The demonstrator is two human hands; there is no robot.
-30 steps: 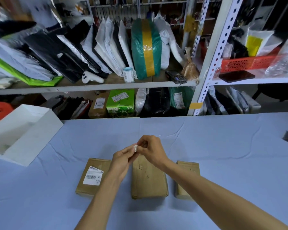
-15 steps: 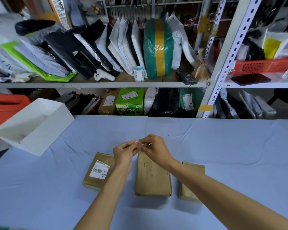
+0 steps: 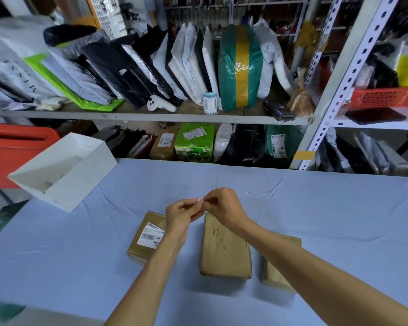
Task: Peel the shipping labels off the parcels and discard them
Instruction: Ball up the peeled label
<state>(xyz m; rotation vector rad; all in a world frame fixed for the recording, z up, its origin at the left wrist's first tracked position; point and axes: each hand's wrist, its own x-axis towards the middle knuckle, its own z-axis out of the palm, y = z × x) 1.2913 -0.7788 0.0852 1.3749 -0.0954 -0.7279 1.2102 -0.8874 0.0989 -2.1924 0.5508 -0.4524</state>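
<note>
Above brown-paper parcel (image 3: pixel 224 250) | left hand (image 3: pixel 179 215), right hand (image 3: pixel 222 208) | fingers (image 3: pixel 190 203) pinch white label scrap (image 3: pixel 199 200)

Two bare arms reaching in from the lower edge
The left hand (image 3: pixel 180 214) and right hand (image 3: pixel 222 207) are uncovered, as are both wrists and forearms all the way to the frame's edge; slender fingers, lean forearms, the right one looming broader

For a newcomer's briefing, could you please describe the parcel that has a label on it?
On the blue-covered table, find the brown parcel nearest the white box, leftmost of three. Only it shows a white barcode label.
</note>
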